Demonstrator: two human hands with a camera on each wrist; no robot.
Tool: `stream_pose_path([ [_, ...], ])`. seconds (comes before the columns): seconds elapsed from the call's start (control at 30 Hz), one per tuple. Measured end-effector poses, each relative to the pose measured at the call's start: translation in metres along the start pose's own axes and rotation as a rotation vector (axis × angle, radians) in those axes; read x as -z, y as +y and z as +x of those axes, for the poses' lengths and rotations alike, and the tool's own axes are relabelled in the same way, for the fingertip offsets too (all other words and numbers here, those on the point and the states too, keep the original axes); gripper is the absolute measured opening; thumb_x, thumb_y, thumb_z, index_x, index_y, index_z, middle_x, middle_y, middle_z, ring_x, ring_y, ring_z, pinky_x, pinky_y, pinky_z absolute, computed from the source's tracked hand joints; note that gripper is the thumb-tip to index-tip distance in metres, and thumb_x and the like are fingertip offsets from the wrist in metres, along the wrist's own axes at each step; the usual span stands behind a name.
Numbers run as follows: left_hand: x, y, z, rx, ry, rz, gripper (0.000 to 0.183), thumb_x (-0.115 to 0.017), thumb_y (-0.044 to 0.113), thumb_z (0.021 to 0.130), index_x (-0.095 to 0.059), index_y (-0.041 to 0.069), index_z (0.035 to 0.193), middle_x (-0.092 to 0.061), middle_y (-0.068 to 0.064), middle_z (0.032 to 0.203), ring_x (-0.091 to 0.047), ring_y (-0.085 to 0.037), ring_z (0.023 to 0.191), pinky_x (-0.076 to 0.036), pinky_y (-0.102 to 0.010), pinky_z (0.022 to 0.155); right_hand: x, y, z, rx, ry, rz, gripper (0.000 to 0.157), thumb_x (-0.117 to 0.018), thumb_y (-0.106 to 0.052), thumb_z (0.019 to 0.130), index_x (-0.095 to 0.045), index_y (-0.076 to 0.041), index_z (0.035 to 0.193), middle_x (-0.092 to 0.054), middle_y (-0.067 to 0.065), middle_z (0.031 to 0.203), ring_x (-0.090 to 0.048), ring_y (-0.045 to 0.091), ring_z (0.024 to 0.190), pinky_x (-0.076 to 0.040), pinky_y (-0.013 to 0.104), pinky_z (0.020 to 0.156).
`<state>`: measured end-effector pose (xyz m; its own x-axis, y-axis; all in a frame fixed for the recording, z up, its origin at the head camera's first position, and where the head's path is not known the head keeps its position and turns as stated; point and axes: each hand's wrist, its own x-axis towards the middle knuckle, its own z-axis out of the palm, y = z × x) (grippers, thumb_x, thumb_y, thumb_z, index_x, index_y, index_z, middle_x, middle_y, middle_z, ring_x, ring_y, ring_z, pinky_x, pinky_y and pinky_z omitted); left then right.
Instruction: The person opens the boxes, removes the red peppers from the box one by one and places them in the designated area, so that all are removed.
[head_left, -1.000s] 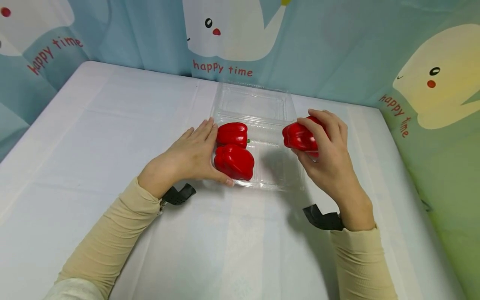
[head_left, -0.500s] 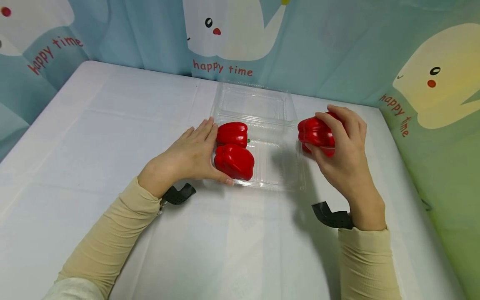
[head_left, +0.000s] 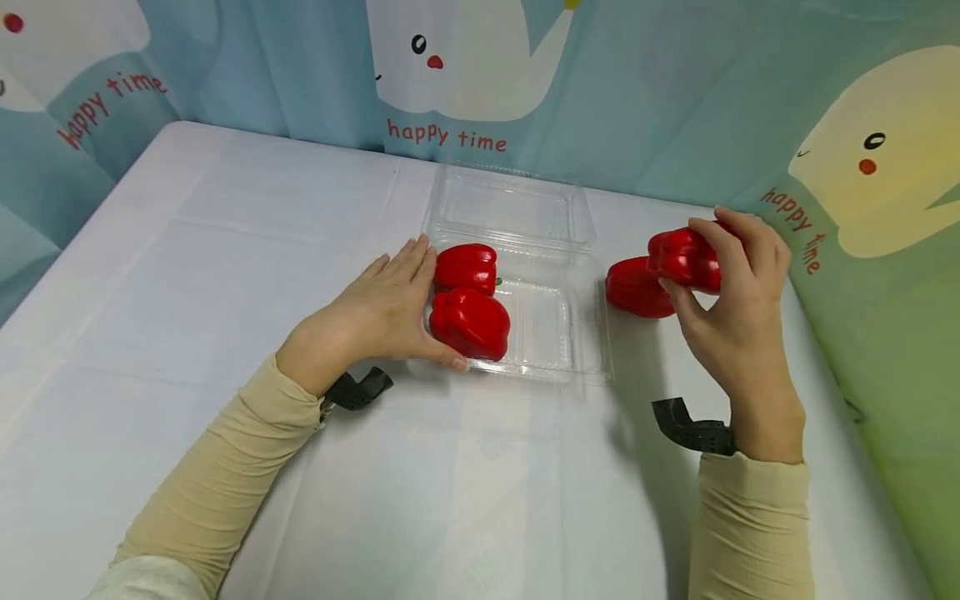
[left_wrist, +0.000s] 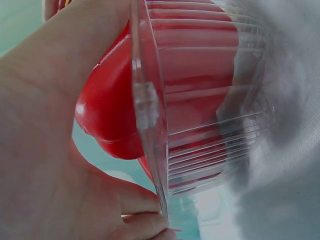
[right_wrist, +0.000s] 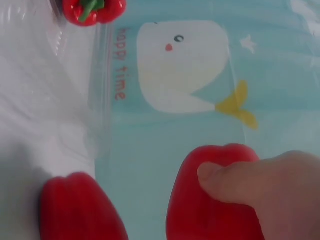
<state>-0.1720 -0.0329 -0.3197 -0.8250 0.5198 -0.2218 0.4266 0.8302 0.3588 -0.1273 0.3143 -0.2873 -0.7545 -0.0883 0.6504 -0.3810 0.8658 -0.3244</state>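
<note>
My right hand [head_left: 738,308] grips one pepper [head_left: 682,257], a second pepper [head_left: 634,288] just beside one clear box [head_left: 536,327]. Two more peppers [head_left: 471,325] sit inside; my left hand [head_left: 382,312], fingers straight, touches its edge.

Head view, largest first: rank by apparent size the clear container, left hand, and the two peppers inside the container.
1. Clear container
2. Left hand
3. Near pepper
4. Far pepper (farther back, so true size unsure)

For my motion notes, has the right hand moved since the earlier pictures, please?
Yes: in the head view, the right hand has moved rightward, away from the unmoved clear container.
</note>
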Motion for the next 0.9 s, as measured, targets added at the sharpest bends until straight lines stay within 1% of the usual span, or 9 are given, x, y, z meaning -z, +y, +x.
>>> stream_pose_path([
  [0.17, 0.001, 0.001, 0.000, -0.001, -0.001, 0.001, 0.137, -0.071, 0.078, 0.066, -0.005, 0.000, 0.158, -0.001, -0.015, 0.168, -0.001, -0.031, 0.156, -0.011, -0.055, 0.125, 0.003, 0.008, -0.001, -0.041, 0.019, -0.017, 0.054, -0.073, 0.006, 0.081, -0.058, -0.003, 0.132, -0.047, 0.019, 0.145, -0.029, 0.024, 0.143, -0.034, 0.051, 0.111],
  [0.27, 0.001, 0.001, 0.000, 0.002, -0.005, 0.001, 0.137, -0.072, 0.078, 0.066, -0.006, 0.000, 0.158, -0.001, -0.015, 0.168, -0.001, -0.031, 0.156, -0.011, -0.055, 0.125, 0.001, 0.012, -0.001, -0.064, 0.029, -0.023, 0.053, -0.072, 0.006, 0.081, -0.058, -0.002, 0.131, -0.047, 0.018, 0.145, -0.029, 0.024, 0.143, -0.034, 0.052, 0.111],
  [0.4, 0.001, 0.001, 0.000, 0.007, -0.003, 0.003, 0.138, -0.072, 0.078, 0.066, -0.006, 0.000, 0.158, -0.002, -0.015, 0.168, -0.002, -0.032, 0.156, -0.011, -0.054, 0.125, 0.002, 0.021, -0.004, -0.097, 0.037, -0.046, 0.051, -0.071, 0.004, 0.083, -0.057, -0.002, 0.132, -0.046, 0.016, 0.146, -0.026, 0.019, 0.143, -0.038, 0.051, 0.110],
  [0.47, 0.000, 0.001, 0.000, 0.008, -0.004, 0.003, 0.138, -0.072, 0.078, 0.065, -0.006, 0.000, 0.158, -0.002, -0.015, 0.168, -0.002, -0.032, 0.156, -0.011, -0.054, 0.125, 0.003, 0.026, -0.006, -0.113, 0.056, -0.051, 0.050, -0.071, 0.004, 0.083, -0.057, -0.001, 0.131, -0.046, 0.017, 0.145, -0.026, 0.018, 0.143, -0.038, 0.049, 0.109],
  [0.63, 0.000, 0.001, 0.000, 0.003, -0.005, 0.002, 0.137, -0.072, 0.077, 0.066, -0.007, 0.000, 0.158, -0.003, -0.015, 0.168, -0.002, -0.031, 0.156, -0.012, -0.055, 0.125, 0.007, 0.037, -0.010, -0.143, 0.084, -0.085, 0.047, -0.068, 0.005, 0.084, -0.057, 0.001, 0.130, -0.046, 0.020, 0.145, -0.027, 0.022, 0.143, -0.037, 0.049, 0.111],
  [0.77, 0.001, 0.001, 0.000, 0.003, -0.003, 0.004, 0.137, -0.072, 0.077, 0.066, -0.007, 0.000, 0.158, -0.003, -0.015, 0.168, -0.002, -0.031, 0.156, -0.011, -0.055, 0.125, 0.008, 0.043, -0.013, -0.212, 0.044, -0.124, 0.049, -0.066, 0.003, 0.086, -0.055, -0.001, 0.133, -0.043, 0.018, 0.146, -0.024, 0.020, 0.145, -0.039, 0.051, 0.112],
  [0.9, 0.001, 0.001, 0.000, 0.001, -0.005, 0.001, 0.137, -0.073, 0.077, 0.066, -0.007, 0.000, 0.158, -0.004, -0.015, 0.168, -0.002, -0.031, 0.156, -0.012, -0.055, 0.125, 0.010, 0.051, -0.016, -0.299, -0.014, -0.161, 0.050, -0.065, 0.000, 0.087, -0.053, -0.002, 0.135, -0.040, 0.018, 0.148, -0.021, 0.022, 0.147, -0.036, 0.053, 0.114],
])
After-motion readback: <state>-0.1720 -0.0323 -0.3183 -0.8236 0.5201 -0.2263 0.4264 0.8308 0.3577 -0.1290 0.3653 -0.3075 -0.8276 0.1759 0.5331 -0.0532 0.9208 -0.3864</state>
